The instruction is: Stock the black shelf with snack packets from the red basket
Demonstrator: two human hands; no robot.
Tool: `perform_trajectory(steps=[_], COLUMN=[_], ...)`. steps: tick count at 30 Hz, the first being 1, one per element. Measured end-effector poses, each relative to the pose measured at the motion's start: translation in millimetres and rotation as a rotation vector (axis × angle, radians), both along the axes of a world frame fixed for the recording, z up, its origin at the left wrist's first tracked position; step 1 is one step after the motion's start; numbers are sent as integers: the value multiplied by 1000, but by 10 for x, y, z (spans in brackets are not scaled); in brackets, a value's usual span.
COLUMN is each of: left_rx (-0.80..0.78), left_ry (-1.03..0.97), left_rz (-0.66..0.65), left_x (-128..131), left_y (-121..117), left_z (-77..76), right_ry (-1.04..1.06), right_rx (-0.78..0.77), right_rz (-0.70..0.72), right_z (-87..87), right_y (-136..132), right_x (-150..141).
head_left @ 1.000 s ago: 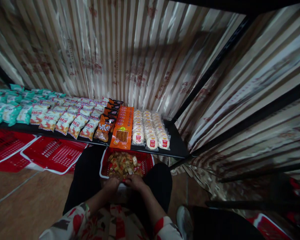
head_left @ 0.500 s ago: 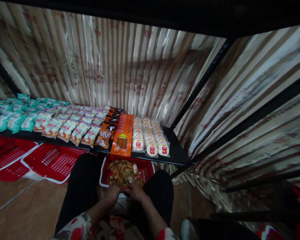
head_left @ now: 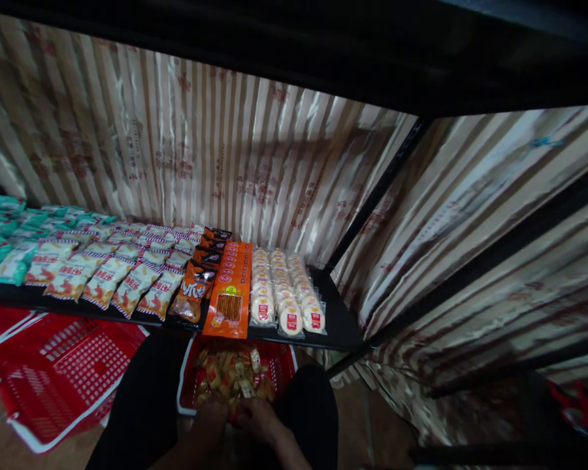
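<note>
A red plastic basket (head_left: 288,356) with a white rim sits between my dark-trousered knees. Inside it lies a heap of small gold-wrapped snack packets (head_left: 232,369), some with red marks. My left hand (head_left: 210,414) and my right hand (head_left: 259,416) are close together at the basket's near edge, over the nearest packets. Both have curled fingers. A bit of red shows between them, but shadow hides what the fingertips hold. Just beyond the basket, an orange bag of stick snacks (head_left: 229,290) lies on the black shelf (head_left: 336,313).
Rows of round white crackers (head_left: 287,290) in clear wrap stand on the shelf's right. Orange-black bags (head_left: 193,290), white snack bags (head_left: 110,281) and teal bags (head_left: 14,261) line its left. Red baskets (head_left: 68,372) stand on the floor at left. Black posts (head_left: 377,196) and striped curtain (head_left: 255,150) enclose the shelf.
My view has shifted, so the shelf and basket appear lower and more of the upper shelf shows. My hands stay together at the basket's near edge.
</note>
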State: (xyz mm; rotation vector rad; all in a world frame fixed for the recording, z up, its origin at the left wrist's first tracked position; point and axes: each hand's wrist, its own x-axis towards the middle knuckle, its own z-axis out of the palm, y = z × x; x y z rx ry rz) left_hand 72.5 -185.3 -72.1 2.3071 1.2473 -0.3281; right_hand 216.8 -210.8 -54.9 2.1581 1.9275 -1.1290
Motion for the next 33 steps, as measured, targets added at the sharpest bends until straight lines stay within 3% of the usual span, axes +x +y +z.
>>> perform_trajectory(steps=[3,5,8,11,13,16,19,25,28,33], left_rx=[-2,-21,65,208,310,464,592,752,721,603], left_ry=[62,51,-128,-332,-440,-547,-593,-603,-571,-544], left_rz=[25,11,10,29,46,47,40,-41,-90,-103], left_x=[107,190,330,482,583,731,882,1177,1252,1244], left_y=[110,195,335,495,611,795,973,1282,1416,1546], left_z=[263,491,818,1041,1116,1132,1044,694,638,720], right_ry=[124,217,432,629,618,505,330,42,-91,-291], right_rx=[33,13,26,183,377,575,681,792,811,757], right_rz=[22,12,-46,-183,-282,-350,-345,-99,23,73], right_z=[189,423,840,1175,1297,1351,1343,1322,1306,1264], right_y=[91,169,320,529,690,919,1115,1586,1904,2410], right_x=[128,244,447,680,848,1091,1260,1346,1319,1227])
